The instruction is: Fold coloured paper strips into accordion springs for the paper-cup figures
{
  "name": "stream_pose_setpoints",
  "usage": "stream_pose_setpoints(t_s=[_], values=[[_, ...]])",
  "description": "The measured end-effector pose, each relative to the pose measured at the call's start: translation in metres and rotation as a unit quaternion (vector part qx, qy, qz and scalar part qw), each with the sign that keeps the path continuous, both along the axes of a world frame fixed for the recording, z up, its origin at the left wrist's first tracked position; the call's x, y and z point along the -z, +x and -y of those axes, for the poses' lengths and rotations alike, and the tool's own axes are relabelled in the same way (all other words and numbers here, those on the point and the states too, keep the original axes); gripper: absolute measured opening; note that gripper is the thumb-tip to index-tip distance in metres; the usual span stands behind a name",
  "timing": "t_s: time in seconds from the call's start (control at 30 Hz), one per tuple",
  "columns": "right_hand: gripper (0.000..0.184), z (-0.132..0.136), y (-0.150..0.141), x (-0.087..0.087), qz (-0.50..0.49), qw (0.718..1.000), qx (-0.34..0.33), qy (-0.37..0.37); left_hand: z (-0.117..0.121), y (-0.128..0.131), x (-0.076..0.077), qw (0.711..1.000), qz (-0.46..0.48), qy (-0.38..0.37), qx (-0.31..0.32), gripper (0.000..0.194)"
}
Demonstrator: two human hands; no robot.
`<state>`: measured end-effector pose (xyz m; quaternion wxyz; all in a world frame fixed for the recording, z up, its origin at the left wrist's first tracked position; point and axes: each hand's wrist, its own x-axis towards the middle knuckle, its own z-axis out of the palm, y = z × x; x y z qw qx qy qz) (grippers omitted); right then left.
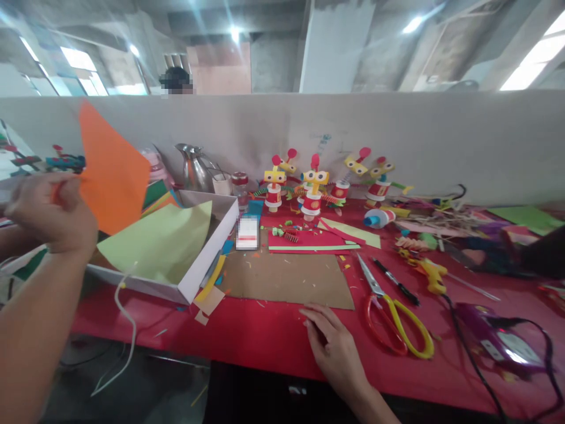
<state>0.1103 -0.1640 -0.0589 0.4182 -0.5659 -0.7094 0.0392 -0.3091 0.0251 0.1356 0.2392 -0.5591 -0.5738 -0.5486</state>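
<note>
My left hand (62,206) grips an orange sheet of paper (115,176) by its edge, raised above a white box (194,268). Inside that box lies a light green sheet (163,244), with more coloured sheets partly hidden behind it. My right hand (331,344) rests on the red tabletop (273,330), its fingers stretched out and holding nothing. Just beyond those fingertips is a brown cardboard sheet (286,277) strewn with paper scraps. Scissors (388,318) with red and yellow handles lie to the right of it.
Several paper-cup figures (312,197) stand along the grey partition (220,121). A black pen (395,281), a yellow glue gun (432,275) with its cord and a purple power strip (498,341) lie at right. Metal jugs (196,168) stand behind the box. A person's head shows beyond the partition.
</note>
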Motion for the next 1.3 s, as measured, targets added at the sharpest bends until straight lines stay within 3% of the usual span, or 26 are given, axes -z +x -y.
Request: stream_pose_setpoints(t_s=[0.07, 0.17, 0.2, 0.3, 0.4, 0.47, 0.53, 0.67, 0.77, 0.93, 1.0, 1.1, 1.2, 1.3], values=[[0.029, 0.002, 0.0, -0.002, 0.007, 0.999, 0.002, 0.032, 0.018, 0.032, -0.003, 0.984, -0.153, 0.089, 0.001, 0.03], [0.046, 0.009, -0.004, -0.014, 0.059, 0.992, 0.019, 0.113, 0.054, 0.087, 0.013, 0.934, -0.313, 0.115, 0.128, 0.019], [0.054, 0.012, -0.006, -0.02, 0.086, 0.986, 0.024, 0.143, 0.068, 0.105, 0.024, 0.907, -0.347, 0.128, 0.2, 0.022], [0.07, 0.023, -0.011, -0.038, 0.165, 0.965, 0.008, 0.202, 0.109, 0.152, 0.067, 0.818, -0.441, 0.061, 0.363, 0.023], [0.056, 0.032, -0.006, -0.045, 0.233, 0.96, -0.004, 0.155, 0.142, 0.179, 0.116, 0.762, -0.44, 0.037, 0.473, 0.014], [0.038, 0.038, 0.005, -0.041, 0.254, 0.963, -0.004, 0.092, 0.157, 0.185, 0.142, 0.756, -0.419, 0.034, 0.501, 0.014], [0.032, 0.045, 0.02, -0.033, 0.257, 0.966, -0.006, 0.042, 0.167, 0.184, 0.158, 0.755, -0.409, 0.007, 0.513, 0.016], [0.052, 0.056, 0.044, -0.025, 0.264, 0.964, 0.037, -0.019, 0.179, 0.172, 0.166, 0.758, -0.402, -0.044, 0.512, 0.023], [0.063, 0.059, 0.051, -0.027, 0.234, 0.967, 0.095, -0.023, 0.184, 0.157, 0.168, 0.762, -0.382, -0.07, 0.518, 0.033], [0.062, 0.068, 0.06, -0.025, 0.175, 0.967, 0.187, 0.004, 0.188, 0.124, 0.192, 0.811, -0.276, -0.15, 0.494, 0.043], [0.061, 0.075, 0.067, -0.017, 0.169, 0.971, 0.171, 0.014, 0.189, 0.114, 0.204, 0.823, -0.271, -0.157, 0.474, 0.05], [0.067, 0.084, 0.079, 0.0, 0.188, 0.978, 0.086, 0.011, 0.188, 0.108, 0.211, 0.84, -0.294, -0.199, 0.411, 0.061], [0.075, 0.088, 0.089, 0.011, 0.219, 0.976, 0.004, -0.003, 0.182, 0.109, 0.208, 0.819, -0.34, -0.257, 0.384, 0.07], [0.073, 0.088, 0.096, 0.01, 0.232, 0.971, -0.043, -0.03, 0.174, 0.11, 0.201, 0.796, -0.344, -0.271, 0.418, 0.068]])
